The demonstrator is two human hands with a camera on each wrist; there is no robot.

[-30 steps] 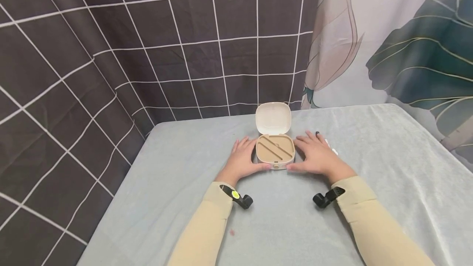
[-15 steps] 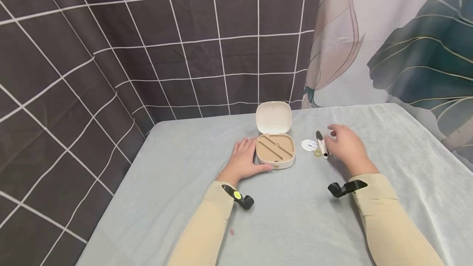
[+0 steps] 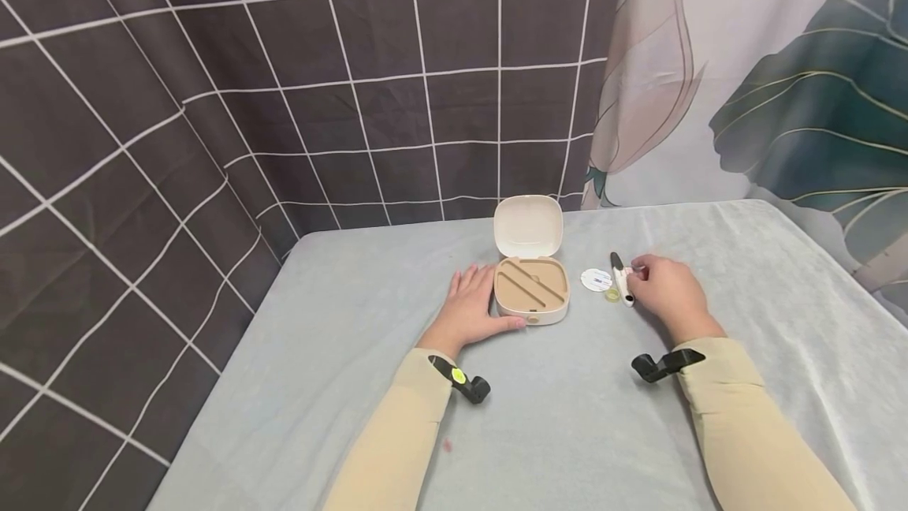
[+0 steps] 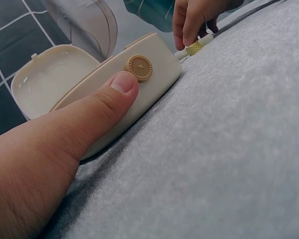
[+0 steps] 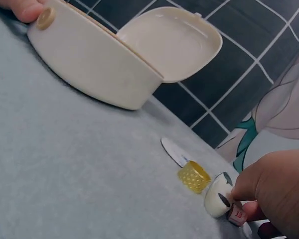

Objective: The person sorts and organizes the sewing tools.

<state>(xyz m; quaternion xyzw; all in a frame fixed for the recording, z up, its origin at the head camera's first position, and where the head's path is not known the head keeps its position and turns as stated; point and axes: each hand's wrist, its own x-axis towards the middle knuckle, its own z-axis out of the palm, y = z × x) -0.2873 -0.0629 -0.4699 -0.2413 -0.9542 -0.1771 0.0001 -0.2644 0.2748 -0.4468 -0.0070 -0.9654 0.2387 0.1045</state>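
My left hand (image 3: 464,310) lies against the left side of a cream sewing box (image 3: 532,314), fingers straight, thumb along its front beside the button catch (image 4: 139,68). The box's lid (image 3: 528,225) stands up, showing a tan insert with diagonal slots. My right hand (image 3: 670,294), right of the box, has its thumb and fingertips together at a small pinkish tape measure (image 5: 237,215) with printed marks. Right at those fingertips lie white thread snips (image 3: 622,281) with dark ends. Left of the snips are a gold dimpled thimble (image 5: 194,177) and a flat white disc (image 3: 596,280).
A pale grey cloth (image 3: 539,416) covers the table. Behind it hangs a dark curtain (image 3: 369,109) with white grid lines. A leaf-patterned white curtain (image 3: 653,101) hangs at the right.
My right hand has left the box's right side and moved right to the small items, its fingertips now closed beside the snips. The left hand stays on the box.
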